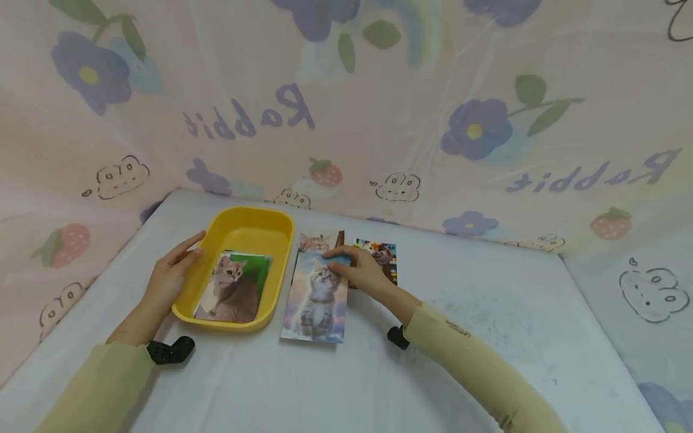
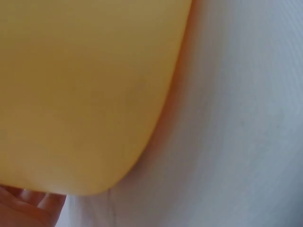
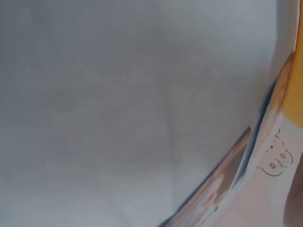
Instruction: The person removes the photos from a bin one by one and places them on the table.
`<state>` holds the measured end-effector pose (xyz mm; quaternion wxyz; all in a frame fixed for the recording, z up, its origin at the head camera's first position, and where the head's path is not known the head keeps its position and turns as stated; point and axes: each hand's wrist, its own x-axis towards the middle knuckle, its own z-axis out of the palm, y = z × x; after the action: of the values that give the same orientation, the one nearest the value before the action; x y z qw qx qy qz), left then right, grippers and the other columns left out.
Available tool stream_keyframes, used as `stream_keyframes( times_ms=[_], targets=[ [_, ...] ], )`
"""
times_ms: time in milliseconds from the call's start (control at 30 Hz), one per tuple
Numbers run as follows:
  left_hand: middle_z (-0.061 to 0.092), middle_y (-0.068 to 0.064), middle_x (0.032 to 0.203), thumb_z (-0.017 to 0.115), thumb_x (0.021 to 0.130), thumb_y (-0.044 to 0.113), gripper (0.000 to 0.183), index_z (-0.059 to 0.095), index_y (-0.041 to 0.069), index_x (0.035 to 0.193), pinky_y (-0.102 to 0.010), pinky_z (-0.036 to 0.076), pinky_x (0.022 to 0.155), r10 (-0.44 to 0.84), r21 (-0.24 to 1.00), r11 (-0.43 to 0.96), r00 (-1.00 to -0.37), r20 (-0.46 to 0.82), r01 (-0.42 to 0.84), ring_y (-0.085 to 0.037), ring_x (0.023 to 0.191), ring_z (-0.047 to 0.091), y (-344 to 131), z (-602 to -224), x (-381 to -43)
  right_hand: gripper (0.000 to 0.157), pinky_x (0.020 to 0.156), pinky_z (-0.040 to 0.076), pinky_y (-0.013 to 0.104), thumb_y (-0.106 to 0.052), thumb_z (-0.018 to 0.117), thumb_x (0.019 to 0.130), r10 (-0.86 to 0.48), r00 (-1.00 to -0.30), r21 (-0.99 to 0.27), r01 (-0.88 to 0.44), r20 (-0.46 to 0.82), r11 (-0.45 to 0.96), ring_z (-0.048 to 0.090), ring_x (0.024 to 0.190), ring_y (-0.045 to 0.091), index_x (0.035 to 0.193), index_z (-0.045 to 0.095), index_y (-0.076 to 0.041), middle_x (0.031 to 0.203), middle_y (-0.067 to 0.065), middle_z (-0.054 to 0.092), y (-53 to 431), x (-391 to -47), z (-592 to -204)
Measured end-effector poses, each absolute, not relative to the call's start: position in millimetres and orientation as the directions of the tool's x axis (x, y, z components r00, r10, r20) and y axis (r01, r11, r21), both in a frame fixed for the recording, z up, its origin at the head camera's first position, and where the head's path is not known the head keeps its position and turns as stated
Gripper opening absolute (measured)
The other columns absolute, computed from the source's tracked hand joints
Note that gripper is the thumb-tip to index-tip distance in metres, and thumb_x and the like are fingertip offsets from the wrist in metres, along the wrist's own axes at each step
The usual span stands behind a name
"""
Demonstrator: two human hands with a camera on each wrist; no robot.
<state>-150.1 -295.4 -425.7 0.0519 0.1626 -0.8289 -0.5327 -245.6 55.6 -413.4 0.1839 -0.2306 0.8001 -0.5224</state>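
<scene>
Kitten card [image 1: 318, 310] is sitting just beside the yellow tray [image 1: 249, 237], between three and four o'clock of it. The right hand [image 1: 368, 273] is pinching it near its one o'clock edge, thumb and index finger clamped on the card; how the other fingers are lying, one cannot tell. Another cat card [image 1: 314, 242] is showing at its twelve o'clock, partly covered, and a bright card [image 1: 388, 255] is peeking out at two o'clock. The left hand [image 1: 170, 270] is gripping the tray at nine o'clock, thumb at the rim and fingers along the outer wall. A brown cat card [image 1: 233, 294] is lying inside, toward six o'clock. The kitten card is likely light, thin and fairly stiff, its glossy face slippery and easily creased; an edge or corner is offering the safest hold, with the pressure staying gentle.
</scene>
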Motion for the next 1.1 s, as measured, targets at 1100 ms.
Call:
stream_keyframes(
  times_ms=[1100],
  targets=[
    [0.043,-0.014,0.14,0.042,0.1,0.044,0.049,0.039,0.029,0.147,-0.018,0.039,0.093,-0.339,0.918,0.325,-0.934,-0.112,-0.228,-0.008,0.108,0.043,-296,-422,-153,0.025,0.06,0.034,0.025,-0.013,0.064,0.091,-0.689,-0.703,-0.787,-0.321,-0.175,0.527,0.041,0.066,0.014,0.115,0.069,-0.014,0.115,0.009,0.063,48,-211,-425]
  ],
)
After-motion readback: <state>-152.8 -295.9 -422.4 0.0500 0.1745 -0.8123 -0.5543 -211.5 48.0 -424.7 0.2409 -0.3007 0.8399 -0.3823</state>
